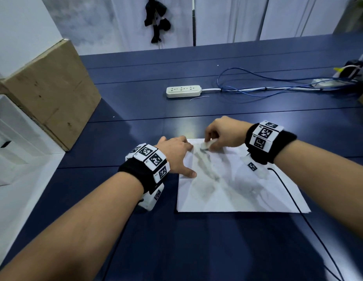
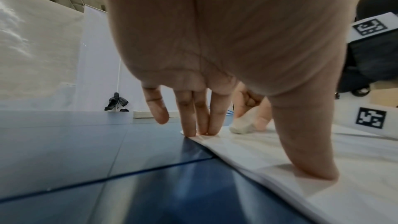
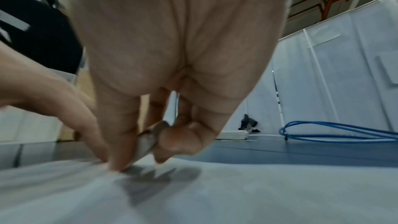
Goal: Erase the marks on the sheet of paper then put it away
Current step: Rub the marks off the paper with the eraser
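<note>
A white sheet of paper (image 1: pixel 237 189) lies on the dark blue table (image 1: pixel 136 128), on a thin stack of sheets (image 2: pixel 269 164). My left hand (image 1: pixel 176 157) presses flat on its far left corner, straight fingers (image 2: pixel 202 118) and thumb (image 2: pixel 310 151) holding it down. My right hand (image 1: pixel 219 136) pinches a small white eraser (image 1: pixel 207 145) against the paper near the top edge. The eraser (image 2: pixel 242 126) shows in the left wrist view too, and between thumb and fingers in the right wrist view (image 3: pixel 148 144). Grey shadows cross the sheet; I cannot make out marks.
A white power strip (image 1: pixel 183 91) with blue cables (image 1: pixel 268 86) lies farther back. A cardboard box (image 1: pixel 52 92) stands at the left table edge beside white shelving (image 1: pixel 12 138). A black wire (image 1: pixel 294 201) trails from my right wrist over the paper.
</note>
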Demonstrator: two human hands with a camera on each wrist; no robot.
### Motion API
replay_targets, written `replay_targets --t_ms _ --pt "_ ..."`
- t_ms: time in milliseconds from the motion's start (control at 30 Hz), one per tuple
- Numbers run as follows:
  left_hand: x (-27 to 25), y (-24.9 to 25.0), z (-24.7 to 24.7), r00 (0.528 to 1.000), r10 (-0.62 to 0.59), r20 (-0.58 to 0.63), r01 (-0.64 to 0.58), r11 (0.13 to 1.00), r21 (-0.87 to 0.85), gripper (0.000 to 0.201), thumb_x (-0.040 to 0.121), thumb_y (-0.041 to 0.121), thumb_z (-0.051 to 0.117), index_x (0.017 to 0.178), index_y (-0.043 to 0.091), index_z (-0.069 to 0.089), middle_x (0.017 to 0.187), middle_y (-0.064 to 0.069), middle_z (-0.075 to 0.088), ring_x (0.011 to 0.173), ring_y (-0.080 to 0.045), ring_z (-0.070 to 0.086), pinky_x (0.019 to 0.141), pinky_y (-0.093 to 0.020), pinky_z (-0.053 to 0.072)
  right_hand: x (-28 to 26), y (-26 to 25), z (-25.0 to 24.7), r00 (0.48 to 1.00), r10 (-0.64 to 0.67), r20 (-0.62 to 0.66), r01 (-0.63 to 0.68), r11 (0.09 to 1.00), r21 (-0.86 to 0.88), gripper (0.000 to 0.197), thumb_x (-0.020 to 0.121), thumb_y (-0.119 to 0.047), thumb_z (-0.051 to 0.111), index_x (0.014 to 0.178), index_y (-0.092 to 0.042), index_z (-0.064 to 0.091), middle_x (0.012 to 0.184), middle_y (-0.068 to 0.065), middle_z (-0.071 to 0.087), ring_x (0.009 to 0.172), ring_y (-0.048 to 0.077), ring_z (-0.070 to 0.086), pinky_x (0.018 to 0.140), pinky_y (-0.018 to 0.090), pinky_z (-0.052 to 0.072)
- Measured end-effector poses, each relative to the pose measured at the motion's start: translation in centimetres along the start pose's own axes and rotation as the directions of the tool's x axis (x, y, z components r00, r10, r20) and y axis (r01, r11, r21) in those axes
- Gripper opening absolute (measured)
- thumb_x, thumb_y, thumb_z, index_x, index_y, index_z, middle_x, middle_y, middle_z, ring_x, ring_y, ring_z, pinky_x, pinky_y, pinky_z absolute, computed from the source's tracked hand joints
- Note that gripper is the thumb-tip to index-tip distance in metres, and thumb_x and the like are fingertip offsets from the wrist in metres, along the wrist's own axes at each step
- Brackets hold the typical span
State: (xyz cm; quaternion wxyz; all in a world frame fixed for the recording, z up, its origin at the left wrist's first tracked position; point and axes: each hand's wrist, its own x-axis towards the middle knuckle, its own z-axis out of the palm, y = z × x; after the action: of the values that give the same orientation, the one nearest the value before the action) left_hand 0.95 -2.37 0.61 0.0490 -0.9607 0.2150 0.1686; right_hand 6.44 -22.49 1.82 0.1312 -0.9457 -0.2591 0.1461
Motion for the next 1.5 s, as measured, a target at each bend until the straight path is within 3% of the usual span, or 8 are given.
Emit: replay_targets --t_ms 133,333,533,733,967,1167,1367,1500 --pt "-0.1 0.0 0.1 1.0 -0.007 -0.008 0.007 1.0 -0.022 0.088 0.071 0.074 0.064 0.141 0.024 0.044 0.131 0.006 0.044 0.118 -0.015 0.049 0.097 -0.041 0.032 -0.2 0.2 0.3 0.998 0.004 -0.068 -0.007 0.999 -0.039 0.019 0.075 -0.033 0.076 0.091 -0.024 0.07 0.082 -0.004 0.066 0.082 0.019 0.062 0.069 0.029 0.049" --pt "-0.1 -0.2 0.4 1.0 -0.005 -0.026 0.004 0.999 -0.043 0.088 0.071 0.074 0.064 0.141 0.024 0.045 0.13 0.007 0.044 0.117 -0.015 0.049 0.097 -0.041 0.033 -2.3 -1.9 0.7 0.968 -0.126 0.217 0.116 0.992 0.058 0.02 0.071 -0.026 0.081 0.091 -0.026 0.074 0.058 -0.016 0.061 0.049 0.008 0.056 0.058 0.026 0.052" --pt "-0.1 -0.4 0.5 1.0 0.0 -0.028 -0.001 0.998 -0.055 0.087 0.071 0.074 0.064 0.141 0.026 0.044 0.131 0.007 0.044 0.118 -0.015 0.048 0.095 -0.04 0.032 0.6 -0.5 -0.1 0.999 0.028 -0.047 -0.029 0.999 -0.035 0.021 0.075 -0.031 0.077 0.094 -0.024 0.071 0.083 -0.004 0.066 0.08 0.018 0.061 0.069 0.027 0.048" --pt "0.0 -0.4 0.7 0.999 -0.002 -0.037 0.0 0.998 -0.07 0.091 0.07 0.074 0.065 0.143 0.023 0.043 0.131 0.007 0.044 0.118 -0.016 0.049 0.095 -0.04 0.033 -2.3 -2.0 0.5 0.967 -0.098 0.236 0.087 0.995 0.057 0.02 0.069 -0.023 0.083 0.085 -0.028 0.072 0.067 -0.011 0.065 0.05 0.004 0.055 0.058 0.026 0.053" --pt "0.0 -0.4 0.4 1.0 -0.005 -0.022 0.003 0.998 -0.067 0.089 0.071 0.072 0.066 0.142 0.025 0.043 0.132 0.006 0.043 0.118 -0.016 0.049 0.096 -0.041 0.034 0.8 -0.3 -0.3 0.998 0.023 -0.062 -0.026 0.999 -0.047 0.021 0.073 -0.031 0.078 0.089 -0.021 0.07 0.078 -0.004 0.063 0.082 0.021 0.062 0.068 0.028 0.047" --pt "0.1 -0.3 0.4 1.0 0.002 -0.017 -0.003 0.998 -0.058 0.087 0.071 0.072 0.066 0.14 0.022 0.046 0.129 0.005 0.045 0.118 -0.017 0.05 0.094 -0.041 0.036 -2.3 -1.9 0.6 0.952 -0.104 0.287 0.087 0.994 0.071 0.02 0.068 -0.022 0.084 0.086 -0.022 0.073 0.056 -0.014 0.062 0.046 0.011 0.057 0.054 0.024 0.052" --pt "0.0 -0.1 0.2 1.0 -0.004 -0.004 0.003 0.999 -0.043 0.09 0.072 0.072 0.065 0.145 0.024 0.04 0.135 0.005 0.042 0.122 -0.016 0.047 0.098 -0.043 0.036 0.7 -0.4 -0.2 0.998 0.04 -0.055 -0.042 0.998 -0.036 0.018 0.075 -0.031 0.077 0.086 -0.026 0.063 0.079 -0.006 0.061 0.076 0.02 0.061 0.064 0.027 0.044" --pt "0.1 -0.1 0.1 1.0 0.003 -0.009 -0.003 0.999 -0.048 0.087 0.072 0.072 0.065 0.142 0.025 0.043 0.13 0.005 0.044 0.117 -0.017 0.05 0.094 -0.041 0.035 -1.0 -1.0 0.3 0.995 -0.025 0.093 0.022 0.999 0.036 0.017 0.073 -0.025 0.079 0.084 -0.026 0.067 0.064 -0.012 0.059 0.058 0.013 0.06 0.06 0.029 0.052"
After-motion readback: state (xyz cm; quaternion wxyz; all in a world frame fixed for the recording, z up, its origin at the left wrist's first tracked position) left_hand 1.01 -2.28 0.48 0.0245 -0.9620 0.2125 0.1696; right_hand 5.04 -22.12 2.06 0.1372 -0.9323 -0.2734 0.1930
